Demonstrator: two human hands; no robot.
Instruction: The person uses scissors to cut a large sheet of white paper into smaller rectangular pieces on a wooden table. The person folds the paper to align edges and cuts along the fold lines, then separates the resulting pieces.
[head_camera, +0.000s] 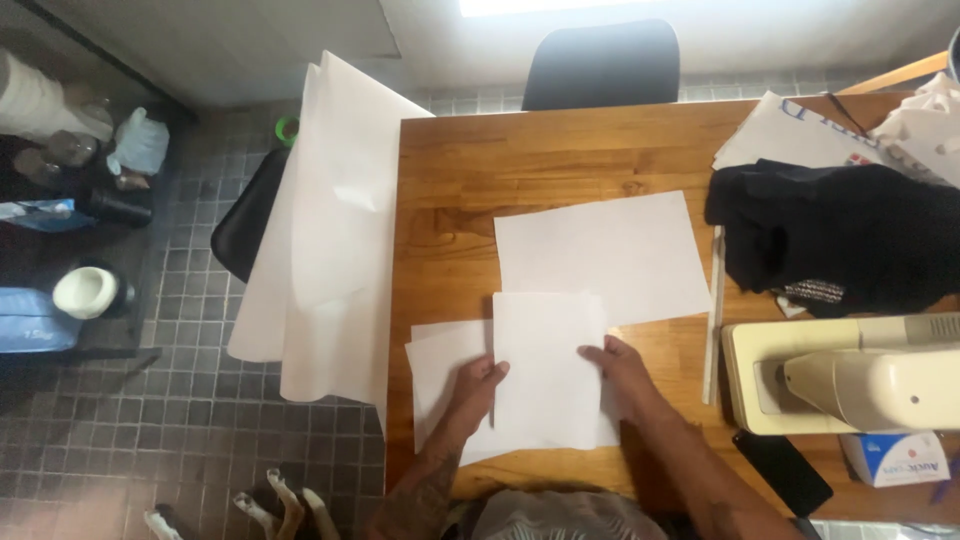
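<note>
A small stack of white paper sheets (545, 370) lies at the near edge of a wooden table (460, 170). My left hand (478, 385) rests on the stack's left side, fingers curled on the top sheet's left edge. My right hand (622, 365) presses on the top sheet's right edge. A larger white sheet (600, 250) lies flat just beyond the stack, partly under it.
Big white paper sheets (330, 230) hang over the table's left edge. A black cloth (840, 235), a ruler (714, 320) and a cream sewing machine (860, 380) are at the right. A black phone (782, 472) lies near the edge. A black chair (603, 62) stands behind.
</note>
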